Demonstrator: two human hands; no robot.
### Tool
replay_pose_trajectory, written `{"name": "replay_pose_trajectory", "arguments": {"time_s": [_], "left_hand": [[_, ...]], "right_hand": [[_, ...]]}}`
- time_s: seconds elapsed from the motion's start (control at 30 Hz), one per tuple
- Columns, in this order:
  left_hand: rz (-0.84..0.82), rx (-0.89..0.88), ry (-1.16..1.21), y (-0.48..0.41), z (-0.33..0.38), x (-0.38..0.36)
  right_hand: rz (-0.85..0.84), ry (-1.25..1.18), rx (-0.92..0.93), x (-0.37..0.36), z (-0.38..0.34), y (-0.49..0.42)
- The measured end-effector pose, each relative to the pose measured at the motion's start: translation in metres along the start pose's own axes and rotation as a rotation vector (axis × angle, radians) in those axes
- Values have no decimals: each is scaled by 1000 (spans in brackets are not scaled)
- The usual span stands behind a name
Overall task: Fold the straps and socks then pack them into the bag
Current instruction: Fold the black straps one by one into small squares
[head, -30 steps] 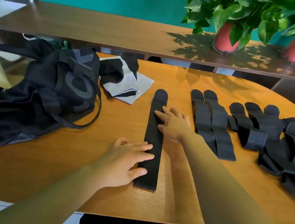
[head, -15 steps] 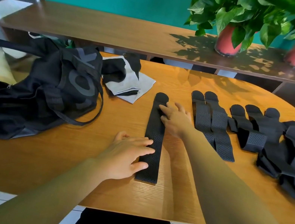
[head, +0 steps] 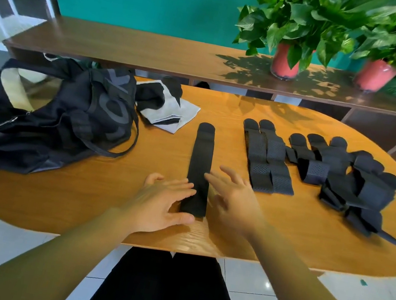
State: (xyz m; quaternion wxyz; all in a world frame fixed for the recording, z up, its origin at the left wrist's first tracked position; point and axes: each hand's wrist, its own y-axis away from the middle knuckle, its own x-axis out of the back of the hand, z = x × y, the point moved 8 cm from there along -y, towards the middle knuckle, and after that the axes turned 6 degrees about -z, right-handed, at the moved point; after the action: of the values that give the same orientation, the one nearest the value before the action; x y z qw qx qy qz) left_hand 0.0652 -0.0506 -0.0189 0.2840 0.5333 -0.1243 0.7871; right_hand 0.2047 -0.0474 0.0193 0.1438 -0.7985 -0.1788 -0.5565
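Nearest the table's point(head: 50, 203) front edge, the left hand point(head: 163, 203) lies flat and open, fingers pressing the near end of the long black strap point(head: 201, 155), probably to pin it for folding. Just right of it the right hand point(head: 234, 201) hovers open, fingers spread, gripping nothing. From between both hands the strap runs straight away. Farther right lie the other straps point(head: 320, 168), some laid neatly, some heaped. Farther left sit the socks point(head: 171, 116) and the open bag point(head: 46, 118), within reach for packing.
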Motion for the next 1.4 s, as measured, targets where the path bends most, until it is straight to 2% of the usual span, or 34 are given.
{"name": "replay_pose_trajectory", "arguments": {"time_s": [0.2,0.37,0.53,0.87,1.1,1.3,1.4], "left_hand": [[10,78,40,5,3,-2],[143,135,104,5,2,1],[318,276,268,2,-8,4],[536,417,285,-2,-21,6],[560,456,208,-5,-19,8],[504,509,140,-7,-24,2],[473,396,111,-13,-20,0]], "right_hand": [[-100,-112,-49,-30,-2,22],[47,-159,-130,-38,10,24],[187,-192,-232,-31,12,25],[460,-228,-402,-23,21,12],[558,-135,-491,-25,21,4],[469,-54,-490,-32,22,-7],[479,-16,-498,-33,21,-7]]}}
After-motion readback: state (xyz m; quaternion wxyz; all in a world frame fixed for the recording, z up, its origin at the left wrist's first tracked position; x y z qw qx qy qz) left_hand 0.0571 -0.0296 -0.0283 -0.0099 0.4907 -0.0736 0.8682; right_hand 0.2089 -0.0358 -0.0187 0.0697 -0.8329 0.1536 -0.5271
